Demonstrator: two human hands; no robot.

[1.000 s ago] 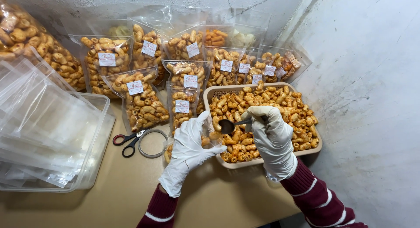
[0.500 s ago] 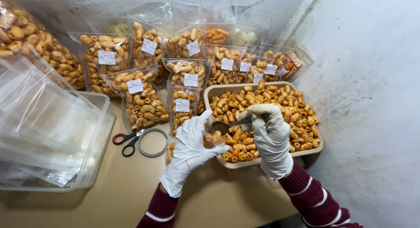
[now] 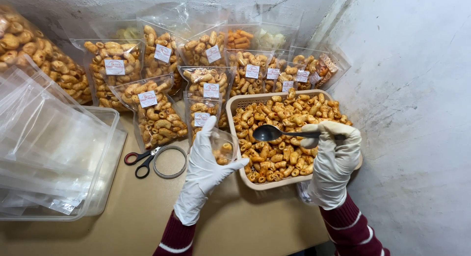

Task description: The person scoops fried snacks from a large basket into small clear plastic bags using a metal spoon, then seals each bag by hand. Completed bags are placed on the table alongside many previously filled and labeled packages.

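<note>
Raised since before, our spoon (image 3: 274, 133) lies level, bowl leftward, pinched by our right hand (image 3: 333, 160); our left hand (image 3: 203, 170) grips an open clear bag (image 3: 223, 145) beside the snack basket (image 3: 235, 106).

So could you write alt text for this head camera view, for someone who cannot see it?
Two white-gloved hands work over a beige basket of orange snack pieces: the right hand holds a metal spoon above it, and the left hand holds a small clear bag. Filled, labelled bags line the wall behind, with scissors on the table.

Soft, even overhead light, mild glare on clear plastic, sharp focus, slight wide-angle bending at edges.
</note>
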